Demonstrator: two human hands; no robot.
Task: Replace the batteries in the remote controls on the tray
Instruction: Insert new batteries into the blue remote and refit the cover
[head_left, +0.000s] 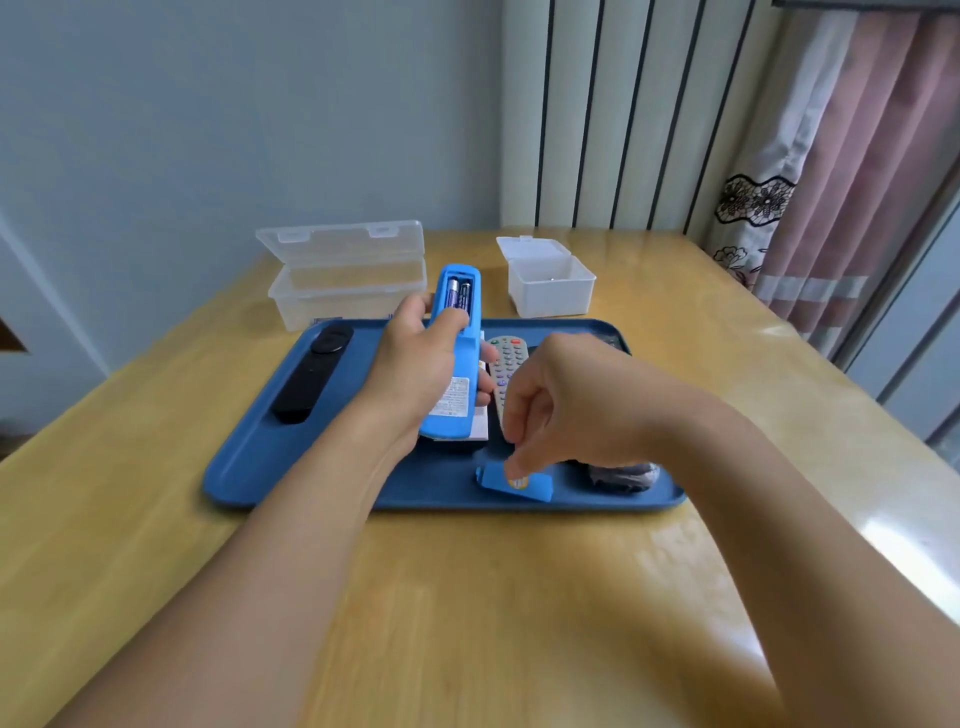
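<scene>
right fingertips (519, 467) pinched the blue cover (514, 483) where it lay near the tray's (244, 478) front edge, either setting it down or lifting it; which, the frame could not say. the right hand (561, 405) arched over it, knuckles up. the left hand (426, 364) gripped the blue remote (457, 332) around its middle, back side up and top end tilted away, apparently so the open bay faced the person and the two batteries (458, 295) inside stayed seated and reachable. that remote hovered above the tray's middle, over a dark object with a white label, only partly seen. a grey remote (506, 364) lay button-side up just right of it, half hidden by the right hand; a black remote (314, 376) lay along the tray's left side. a dark bundle (623, 475) sat in the front right corner. beyond the tray's far edge stood two clear boxes, lids open, the long box (345, 291) left and the small box (550, 291) right, likely meant for batteries, though contents were unclear.
</scene>
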